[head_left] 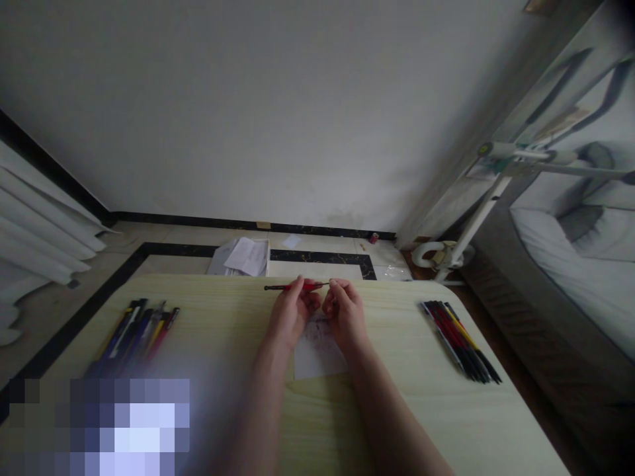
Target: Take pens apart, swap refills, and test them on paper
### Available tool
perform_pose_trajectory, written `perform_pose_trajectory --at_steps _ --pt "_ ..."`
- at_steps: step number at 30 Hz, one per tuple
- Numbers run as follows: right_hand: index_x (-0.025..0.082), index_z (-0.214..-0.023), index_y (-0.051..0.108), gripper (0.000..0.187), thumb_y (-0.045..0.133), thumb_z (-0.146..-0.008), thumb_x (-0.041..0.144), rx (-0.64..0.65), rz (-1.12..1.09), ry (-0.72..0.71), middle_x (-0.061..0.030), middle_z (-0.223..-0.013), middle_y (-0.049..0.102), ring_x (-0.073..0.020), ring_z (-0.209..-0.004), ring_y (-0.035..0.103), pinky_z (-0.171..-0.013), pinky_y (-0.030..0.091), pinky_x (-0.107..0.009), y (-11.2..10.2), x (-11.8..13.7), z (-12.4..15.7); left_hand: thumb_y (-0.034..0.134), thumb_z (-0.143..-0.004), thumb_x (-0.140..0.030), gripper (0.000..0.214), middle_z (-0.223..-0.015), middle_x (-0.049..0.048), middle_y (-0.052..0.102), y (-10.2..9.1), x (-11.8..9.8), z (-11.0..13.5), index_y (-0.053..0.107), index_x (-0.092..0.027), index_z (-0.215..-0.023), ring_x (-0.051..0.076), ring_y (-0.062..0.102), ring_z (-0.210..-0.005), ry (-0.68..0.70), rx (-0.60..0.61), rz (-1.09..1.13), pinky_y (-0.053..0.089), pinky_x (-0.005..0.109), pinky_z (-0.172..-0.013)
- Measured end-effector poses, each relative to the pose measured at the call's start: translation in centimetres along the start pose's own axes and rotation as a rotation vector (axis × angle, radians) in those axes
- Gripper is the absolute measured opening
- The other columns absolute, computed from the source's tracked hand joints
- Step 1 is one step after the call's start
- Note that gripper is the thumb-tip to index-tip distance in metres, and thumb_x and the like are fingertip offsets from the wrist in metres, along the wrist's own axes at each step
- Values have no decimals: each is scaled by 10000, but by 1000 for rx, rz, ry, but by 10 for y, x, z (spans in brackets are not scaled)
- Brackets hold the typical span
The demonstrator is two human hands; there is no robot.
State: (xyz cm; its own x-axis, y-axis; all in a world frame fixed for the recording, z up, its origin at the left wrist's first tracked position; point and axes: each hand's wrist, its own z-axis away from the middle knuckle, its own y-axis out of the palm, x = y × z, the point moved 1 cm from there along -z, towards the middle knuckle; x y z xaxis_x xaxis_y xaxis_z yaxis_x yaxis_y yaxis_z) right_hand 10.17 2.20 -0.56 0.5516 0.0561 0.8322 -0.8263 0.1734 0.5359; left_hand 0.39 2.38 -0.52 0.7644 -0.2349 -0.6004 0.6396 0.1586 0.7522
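My left hand (292, 312) and my right hand (344, 311) meet at the far middle of a pale wooden table (397, 410). Together they hold a thin red pen (290, 286) level between their fingertips, its dark tip pointing left. Both hands have their fingers pinched round it. Under the hands lies a small white paper (317, 354) with dark scribbles on it. A bundle of pens (136, 334) lies on the table to the left. Another row of red and black pens (461, 340) lies to the right.
Beyond the table's far edge the tiled floor holds a stack of papers (243, 256) by a white wall. A white stand (464, 238) and a bed (575, 264) are on the right. White curtain folds (34, 244) hang at the left.
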Motion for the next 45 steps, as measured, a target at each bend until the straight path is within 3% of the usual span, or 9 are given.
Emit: perform_pose_trajectory --at_steps 15,30,45 --pt "200 -742 469 210 613 -709 350 0 0 -15 87 -487 459 -41 -343 355 -330 248 -164 0 0 -1 613 -713 -342 226 -811 71 657 0 0 -1 573 -144 -815 101 525 -541 38 -23 -5 403 249 -539" --pt "202 -730 488 159 609 -722 304 16 -29 -7 90 -467 469 -40 -336 354 -333 235 -156 -1 -2 -2 586 -741 -309 197 -931 86 653 0 0 0 581 -147 -854 106 559 -603 26 45 -21 426 255 -587" --pt "204 -715 471 172 614 -722 300 13 -34 1 95 -455 460 -39 -339 359 -337 237 -154 0 0 -1 603 -726 -333 220 -822 67 658 0 1 -1 564 -145 -833 105 549 -564 20 -15 -8 419 252 -564"
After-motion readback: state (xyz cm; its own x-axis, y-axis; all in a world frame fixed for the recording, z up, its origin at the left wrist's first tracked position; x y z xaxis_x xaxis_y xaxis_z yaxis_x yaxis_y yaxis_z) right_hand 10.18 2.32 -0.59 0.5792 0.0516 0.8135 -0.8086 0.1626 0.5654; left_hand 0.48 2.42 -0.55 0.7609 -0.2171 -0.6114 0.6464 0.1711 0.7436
